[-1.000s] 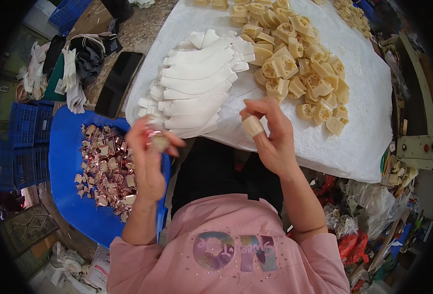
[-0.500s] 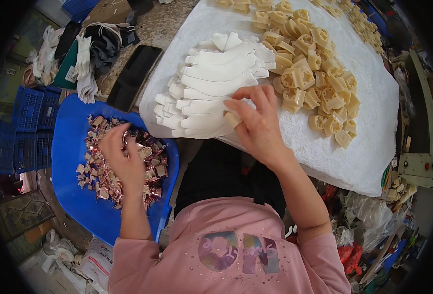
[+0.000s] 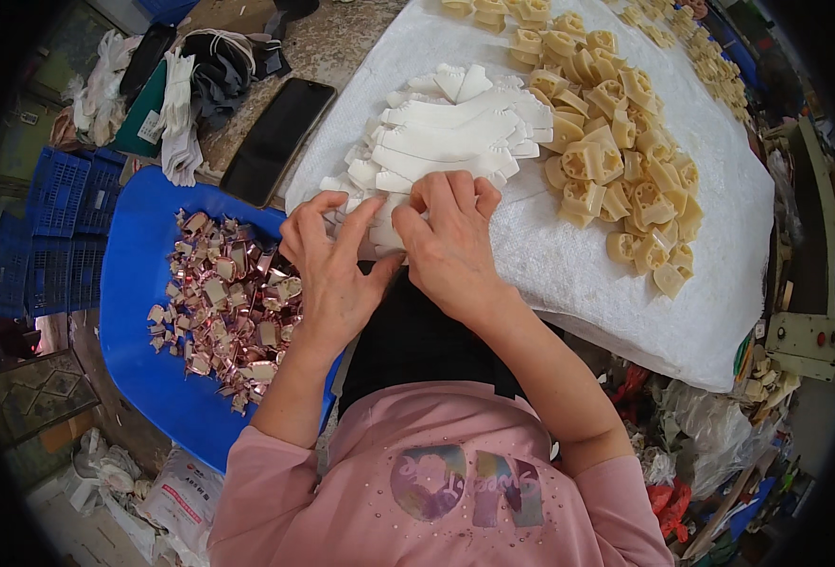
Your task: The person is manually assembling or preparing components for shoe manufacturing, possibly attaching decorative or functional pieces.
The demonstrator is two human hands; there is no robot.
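2 hands — left hand, right hand — fingers curled on white pieces.

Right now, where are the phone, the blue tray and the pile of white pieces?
phone (image 3: 276, 140), head view, middle of its dark screen.
blue tray (image 3: 138, 260), head view, bare floor.
white pieces (image 3: 446, 132), head view, middle of the pile.

Both hands' fingers cover the white strips' near ends, perhaps gripping one.

Small workshop, heaped moulded plastic parts (cream), blue crates, bench clutter
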